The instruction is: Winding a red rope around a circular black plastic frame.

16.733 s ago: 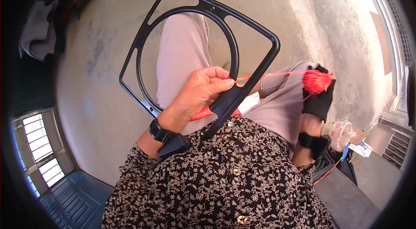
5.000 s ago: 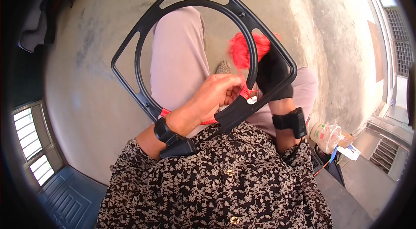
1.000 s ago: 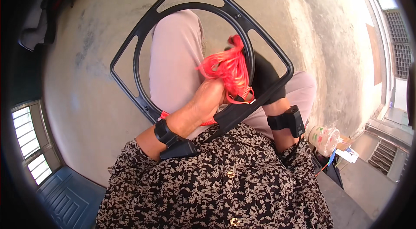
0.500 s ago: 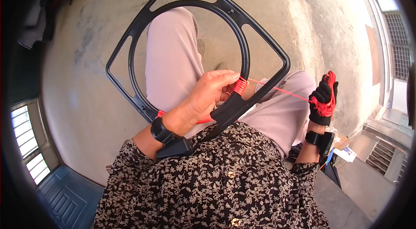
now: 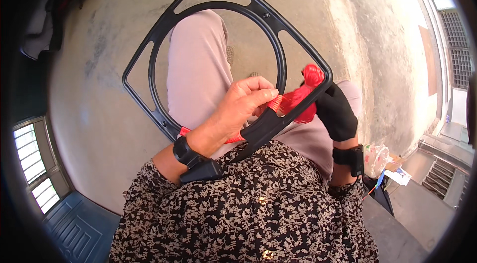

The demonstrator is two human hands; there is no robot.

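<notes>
A black plastic frame [image 5: 258,7], squarish outside with a round ring inside, rests over my lap. Red cord is wound tightly around the ring in coils [image 5: 275,103] at its near right side, and more red winding shows under my left wrist. My bare left hand [image 5: 243,101] pinches the ring at the end of those coils, thumb and fingertips closed on it. In a black glove, my right hand [image 5: 337,114] holds a bundle of red cord [image 5: 313,75] at the frame's right corner, inside the opening between ring and outer bar. The frame's bar partly hides its fingers.
Concrete floor [image 5: 119,64] spreads around my legs. On the lower left stands a blue plastic piece [image 5: 79,228] by a barred window [image 5: 36,166]. A clear plastic bag [image 5: 375,158] and papers [image 5: 399,176] lie beyond my right forearm.
My right hand has come left from out at the side, bringing the cord bundle to the frame's right opening. The stretched cord strand is no longer visible. My left hand stays on the ring.
</notes>
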